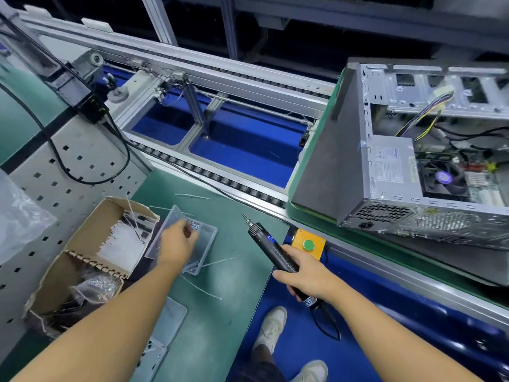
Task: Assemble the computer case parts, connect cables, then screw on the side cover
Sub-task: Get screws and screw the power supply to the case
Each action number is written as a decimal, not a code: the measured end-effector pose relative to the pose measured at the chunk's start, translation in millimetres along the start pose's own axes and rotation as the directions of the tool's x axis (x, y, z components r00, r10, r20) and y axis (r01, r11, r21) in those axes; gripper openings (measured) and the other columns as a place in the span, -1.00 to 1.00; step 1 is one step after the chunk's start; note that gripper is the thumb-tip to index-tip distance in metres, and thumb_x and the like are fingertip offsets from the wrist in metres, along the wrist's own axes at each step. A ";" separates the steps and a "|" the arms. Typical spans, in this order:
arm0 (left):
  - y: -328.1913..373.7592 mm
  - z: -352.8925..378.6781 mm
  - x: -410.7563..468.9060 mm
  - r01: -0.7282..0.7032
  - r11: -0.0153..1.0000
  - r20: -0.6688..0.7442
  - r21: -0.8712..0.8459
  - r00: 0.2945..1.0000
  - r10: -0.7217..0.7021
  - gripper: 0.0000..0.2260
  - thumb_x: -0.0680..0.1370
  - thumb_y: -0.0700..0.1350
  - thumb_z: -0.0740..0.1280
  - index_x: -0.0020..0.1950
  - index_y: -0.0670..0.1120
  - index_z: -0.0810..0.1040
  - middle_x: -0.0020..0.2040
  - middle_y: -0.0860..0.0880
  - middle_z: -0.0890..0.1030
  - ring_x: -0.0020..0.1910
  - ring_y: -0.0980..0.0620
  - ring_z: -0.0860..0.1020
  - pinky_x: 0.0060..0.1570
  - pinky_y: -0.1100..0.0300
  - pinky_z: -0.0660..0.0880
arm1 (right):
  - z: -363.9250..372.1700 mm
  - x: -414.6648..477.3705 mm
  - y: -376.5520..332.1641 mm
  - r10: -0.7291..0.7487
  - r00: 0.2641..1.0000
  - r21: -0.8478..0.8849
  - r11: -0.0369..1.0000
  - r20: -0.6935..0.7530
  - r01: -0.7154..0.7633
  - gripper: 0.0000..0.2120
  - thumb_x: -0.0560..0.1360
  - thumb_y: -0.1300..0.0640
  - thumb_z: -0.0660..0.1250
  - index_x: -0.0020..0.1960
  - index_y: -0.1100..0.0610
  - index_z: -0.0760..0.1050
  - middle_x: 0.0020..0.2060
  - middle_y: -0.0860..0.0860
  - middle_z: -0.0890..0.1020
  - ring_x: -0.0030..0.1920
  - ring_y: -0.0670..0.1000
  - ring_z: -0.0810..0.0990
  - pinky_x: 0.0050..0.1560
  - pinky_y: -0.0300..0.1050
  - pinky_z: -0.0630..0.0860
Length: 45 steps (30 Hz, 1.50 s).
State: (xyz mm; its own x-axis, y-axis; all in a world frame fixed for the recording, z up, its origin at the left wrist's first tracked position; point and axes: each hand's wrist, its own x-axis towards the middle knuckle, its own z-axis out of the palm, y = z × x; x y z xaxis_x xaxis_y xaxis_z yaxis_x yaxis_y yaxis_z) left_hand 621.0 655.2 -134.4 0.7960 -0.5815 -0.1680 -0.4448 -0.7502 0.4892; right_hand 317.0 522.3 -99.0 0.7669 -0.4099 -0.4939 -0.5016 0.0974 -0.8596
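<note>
An open computer case (407, 161) lies on a green pallet on the conveyor at the right, its power supply, fan and cables showing. My right hand (305, 277) grips a black electric screwdriver (264, 244), bit pointing up and left over the green mat. My left hand (176, 244) reaches into a clear plastic screw tray (201, 238) with curled fingers; whether it pinches a screw is blurred.
A cardboard box (91, 260) with white cable ties and bagged parts stands at the left. Loose cable ties lie on the green mat (228, 285). A yellow box with a green button (308, 245) sits at the conveyor edge. The conveyor rails (209, 172) run diagonally.
</note>
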 end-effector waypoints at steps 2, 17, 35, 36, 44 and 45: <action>29.2 1.5 -7.2 0.081 0.892 0.011 -0.444 0.996 -0.085 -0.94 0.55 -0.23 0.37 -0.12 -0.17 0.57 -0.24 -0.11 0.63 -0.28 -0.03 0.59 -0.19 0.10 0.57 | -1.5 -2.7 -3.6 -0.007 1.000 0.012 1.000 -0.006 0.007 -0.65 0.51 0.09 0.45 0.20 -0.22 0.45 -0.37 -0.03 0.51 -0.44 0.01 0.55 -0.42 -0.08 0.57; 168.2 43.4 -66.0 0.644 -0.147 0.605 -0.751 0.760 0.239 -0.84 0.52 -0.22 0.32 -0.14 -0.21 0.68 -0.16 -0.09 0.66 -0.18 0.09 0.68 -0.16 0.28 0.62 | -47.5 -73.2 0.4 -0.024 0.996 -0.030 0.999 -0.086 0.022 -0.55 0.50 0.05 0.40 0.22 -0.41 0.41 -0.46 -0.19 0.55 -0.47 -0.04 0.52 -0.45 -0.14 0.51; 210.0 56.5 -104.3 0.763 0.087 0.752 -0.640 0.598 0.278 -0.88 0.46 -0.19 0.40 -0.06 -0.23 0.62 -0.12 -0.12 0.68 -0.14 0.05 0.69 -0.13 0.24 0.64 | -45.5 -128.0 38.3 0.005 0.969 0.041 0.999 -0.246 0.005 -0.63 0.44 0.00 0.38 0.13 -0.41 0.44 -0.42 -0.17 0.56 -0.47 -0.02 0.53 -0.46 -0.15 0.50; 214.6 61.1 -108.6 0.777 0.078 0.765 -0.625 0.589 0.261 -0.88 0.46 -0.21 0.41 -0.06 -0.24 0.62 -0.12 -0.12 0.68 -0.14 0.04 0.69 -0.09 0.22 0.64 | -45.8 -131.8 42.7 0.021 0.965 0.052 0.999 -0.260 -0.008 -0.63 0.44 -0.01 0.38 0.16 -0.38 0.44 -0.41 -0.16 0.56 -0.46 -0.02 0.53 -0.45 -0.14 0.50; 254.5 110.0 -136.7 0.770 0.283 0.812 -0.573 0.580 0.065 -0.94 0.59 -0.25 0.33 -0.03 -0.23 0.58 -0.17 -0.11 0.66 -0.18 0.04 0.65 -0.22 0.28 0.63 | -39.1 -152.0 83.3 0.111 0.918 0.096 0.992 -0.382 -0.081 -0.71 0.46 -0.03 0.36 0.13 -0.26 0.39 -0.32 -0.05 0.53 -0.49 -0.03 0.52 -0.41 -0.11 0.53; 258.5 115.4 -138.5 0.752 0.307 0.800 -0.583 0.598 0.053 -0.93 0.59 -0.25 0.32 -0.01 -0.24 0.57 -0.14 -0.12 0.65 -0.16 0.03 0.64 -0.19 0.27 0.63 | -37.2 -151.1 86.4 0.125 0.909 0.104 0.990 -0.397 -0.090 -0.70 0.45 -0.05 0.36 0.13 -0.26 0.39 -0.31 -0.04 0.54 -0.48 -0.03 0.52 -0.40 -0.09 0.54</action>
State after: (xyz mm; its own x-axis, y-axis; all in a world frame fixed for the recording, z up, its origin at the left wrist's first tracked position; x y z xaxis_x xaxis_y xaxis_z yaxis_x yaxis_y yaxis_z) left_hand 348.4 505.5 -83.4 0.1240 -0.6394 -0.7588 0.7019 -0.4840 0.5226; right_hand 142.8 558.9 -93.8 0.4757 -0.7208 -0.5041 -0.5246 0.2276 -0.8204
